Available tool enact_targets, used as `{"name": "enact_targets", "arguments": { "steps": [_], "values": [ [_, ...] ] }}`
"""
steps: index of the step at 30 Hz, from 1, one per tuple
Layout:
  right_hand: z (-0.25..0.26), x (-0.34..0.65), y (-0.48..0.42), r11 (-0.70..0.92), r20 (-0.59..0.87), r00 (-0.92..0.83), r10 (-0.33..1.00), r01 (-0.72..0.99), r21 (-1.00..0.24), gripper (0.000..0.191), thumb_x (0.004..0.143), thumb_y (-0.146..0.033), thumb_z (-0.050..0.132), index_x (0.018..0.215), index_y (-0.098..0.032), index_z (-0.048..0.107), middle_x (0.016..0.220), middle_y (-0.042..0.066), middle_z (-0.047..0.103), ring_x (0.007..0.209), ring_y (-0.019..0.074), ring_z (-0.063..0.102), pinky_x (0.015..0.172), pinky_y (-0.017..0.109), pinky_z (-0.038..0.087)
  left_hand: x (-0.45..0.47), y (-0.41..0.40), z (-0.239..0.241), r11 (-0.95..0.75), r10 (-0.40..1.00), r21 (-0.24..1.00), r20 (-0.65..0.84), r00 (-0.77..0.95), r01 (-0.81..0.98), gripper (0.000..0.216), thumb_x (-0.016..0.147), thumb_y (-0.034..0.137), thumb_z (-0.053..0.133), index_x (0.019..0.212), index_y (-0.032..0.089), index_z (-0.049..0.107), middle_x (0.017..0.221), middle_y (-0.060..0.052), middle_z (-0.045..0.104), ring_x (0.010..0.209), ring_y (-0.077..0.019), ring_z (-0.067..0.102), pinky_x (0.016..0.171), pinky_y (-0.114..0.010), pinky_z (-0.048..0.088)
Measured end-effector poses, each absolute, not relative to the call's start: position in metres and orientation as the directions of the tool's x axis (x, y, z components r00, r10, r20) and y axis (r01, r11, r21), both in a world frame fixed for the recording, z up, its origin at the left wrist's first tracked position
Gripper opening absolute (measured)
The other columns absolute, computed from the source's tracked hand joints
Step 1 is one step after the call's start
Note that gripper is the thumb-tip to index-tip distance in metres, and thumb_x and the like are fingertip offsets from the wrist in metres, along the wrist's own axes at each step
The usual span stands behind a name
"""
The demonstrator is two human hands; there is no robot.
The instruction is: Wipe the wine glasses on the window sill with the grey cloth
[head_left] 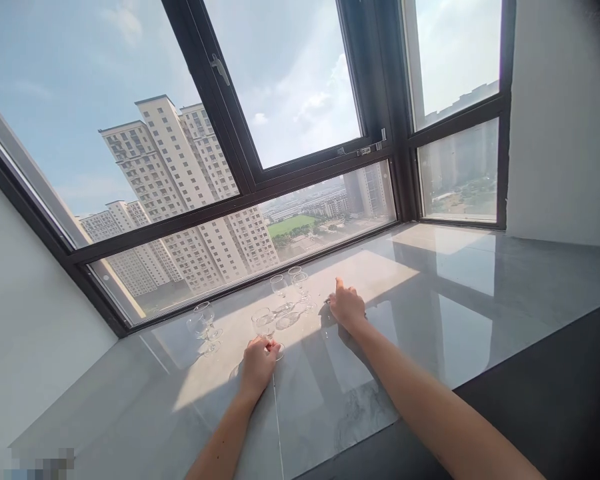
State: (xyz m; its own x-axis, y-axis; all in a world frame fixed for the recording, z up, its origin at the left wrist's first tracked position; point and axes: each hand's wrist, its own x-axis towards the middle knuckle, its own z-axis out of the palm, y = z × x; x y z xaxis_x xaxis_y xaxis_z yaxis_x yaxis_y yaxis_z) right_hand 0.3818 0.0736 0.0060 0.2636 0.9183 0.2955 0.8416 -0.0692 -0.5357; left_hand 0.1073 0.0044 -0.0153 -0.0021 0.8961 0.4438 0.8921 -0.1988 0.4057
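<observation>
My left hand (260,363) has its fingers closed around the stem of a clear wine glass (263,323). The glass's bowl shows beyond my fingers and its foot beside them, low over the sill. To the right, my right hand (347,307) is down at the sill, fingers curled and one digit pointing up. A small dark end sticks out at its left side; what it belongs to is hidden in the hand. Several more stemmed glasses (300,283) stand near the window, between and beyond my hands. Further left is another group of clear glasses (203,327).
The glossy grey tiled sill (380,360) carries bright sun patches and window reflections. Dark window frames (250,197) run along the back, with a handle (220,69) on one sash. A white wall (563,133) closes the right side. The sill's front edge drops to a dark area.
</observation>
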Motion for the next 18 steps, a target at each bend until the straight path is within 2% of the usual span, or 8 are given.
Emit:
{"name": "enact_targets", "arguments": {
  "steps": [5, 7, 10, 13, 16, 18],
  "values": [
    [0.003, 0.383, 0.076, 0.102, 0.466, 0.137, 0.874, 0.886, -0.453, 0.064, 0.084, -0.005, 0.048, 0.146, -0.014, 0.037, 0.121, 0.014, 0.062, 0.121, 0.0238, 0.047, 0.085, 0.029, 0.037, 0.039, -0.022, -0.013, -0.110, 0.909, 0.395, 0.411, -0.069, 0.912, 0.032, 0.079, 0.047, 0.055, 0.064, 0.020, 0.065, 0.073, -0.005, 0.066, 0.075, -0.0218, 0.059, 0.071, -0.030, 0.042],
    [0.004, 0.383, 0.075, 0.139, 0.466, 0.090, 0.880, 0.890, -0.434, 0.064, 0.081, 0.000, 0.046, 0.143, -0.014, 0.041, 0.118, 0.013, 0.064, 0.119, 0.0231, 0.049, 0.085, 0.028, 0.037, 0.018, -0.030, -0.012, -0.090, 0.909, 0.385, 0.408, -0.082, 0.919, 0.032, 0.079, 0.046, 0.054, 0.065, 0.020, 0.065, 0.074, -0.006, 0.066, 0.076, -0.0221, 0.060, 0.072, -0.030, 0.042],
    [0.006, 0.383, 0.070, 0.098, 0.383, 0.089, 0.919, 0.892, -0.441, 0.058, 0.081, 0.000, 0.047, 0.137, -0.015, 0.046, 0.105, 0.011, 0.067, 0.112, 0.0230, 0.054, 0.084, 0.028, 0.037, -0.007, -0.037, -0.011, -0.016, 0.898, 0.379, 0.412, -0.153, 0.925, 0.028, 0.079, 0.042, 0.053, 0.064, 0.021, 0.061, 0.076, -0.005, 0.066, 0.079, -0.0220, 0.060, 0.073, -0.029, 0.042],
    [0.009, 0.382, 0.064, 0.032, 0.296, 0.108, 0.949, 0.902, -0.431, 0.044, 0.084, -0.006, 0.048, 0.127, -0.018, 0.051, 0.098, 0.011, 0.066, 0.106, 0.0234, 0.056, 0.080, 0.030, 0.038, -0.026, -0.037, -0.011, 0.114, 0.880, 0.404, 0.382, -0.281, 0.908, 0.027, 0.080, 0.042, 0.052, 0.062, 0.021, 0.055, 0.075, -0.004, 0.065, 0.074, -0.0209, 0.060, 0.069, -0.028, 0.041],
    [0.009, 0.378, 0.058, -0.005, 0.241, 0.118, 0.963, 0.906, -0.422, 0.026, 0.091, -0.024, 0.049, 0.117, -0.020, 0.054, 0.096, 0.011, 0.066, 0.109, 0.0267, 0.054, 0.080, 0.034, 0.039, -0.035, -0.035, -0.011, 0.226, 0.850, 0.426, 0.353, -0.391, 0.876, 0.027, 0.081, 0.041, 0.052, 0.062, 0.022, 0.052, 0.075, -0.003, 0.065, 0.070, -0.0203, 0.060, 0.065, -0.027, 0.039],
    [0.007, 0.373, 0.054, -0.038, 0.216, 0.139, 0.967, 0.909, -0.414, 0.029, 0.091, -0.036, 0.053, 0.116, -0.020, 0.052, 0.102, 0.012, 0.064, 0.114, 0.0304, 0.050, 0.083, 0.039, 0.040, -0.036, -0.036, -0.010, 0.263, 0.837, 0.434, 0.341, -0.428, 0.862, 0.026, 0.081, 0.041, 0.052, 0.063, 0.022, 0.051, 0.075, -0.003, 0.066, 0.069, -0.0200, 0.060, 0.064, -0.027, 0.038]
  ]
}}
